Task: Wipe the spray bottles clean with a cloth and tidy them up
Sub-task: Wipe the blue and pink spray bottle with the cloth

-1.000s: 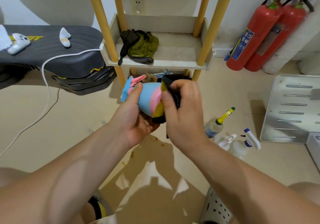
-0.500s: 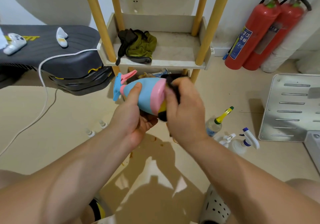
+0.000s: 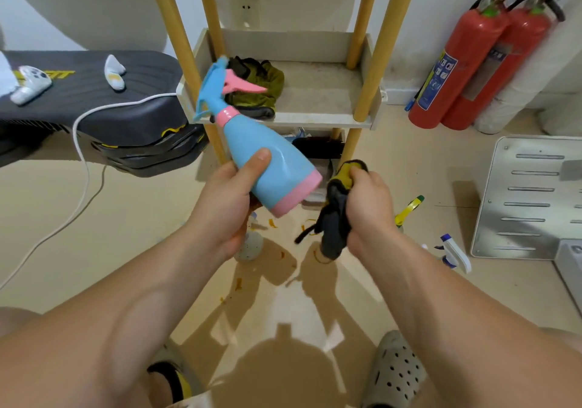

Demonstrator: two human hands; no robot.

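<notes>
The beige floor (image 3: 94, 218) is marked with orange flecks near the middle. At the far wall stands a shelf (image 3: 315, 114) with yellow posts, and a green rag (image 3: 267, 86) lies on it. Two red fire extinguishers (image 3: 453, 70) lean at the far right, with a slotted metal plate (image 3: 535, 193) nearer on the right. Two more spray bottles, one yellow-nozzled (image 3: 409, 207) and one white and blue (image 3: 453, 251), lie on the floor just right of the right hand (image 3: 368, 206).

The left hand (image 3: 226, 199) grips the blue and pink spray bottle (image 3: 271, 168) in the air, fingers wrapped round its body, thumb on top. The right hand's fingers are clenched round a dark and yellow cloth (image 3: 335, 218).

Half a second ago the cloth was pressed against the bottle's base. Now it has drawn off to the right, seemingly just clear of the base, and the bottle's nozzle has swung up toward the far left.
</notes>
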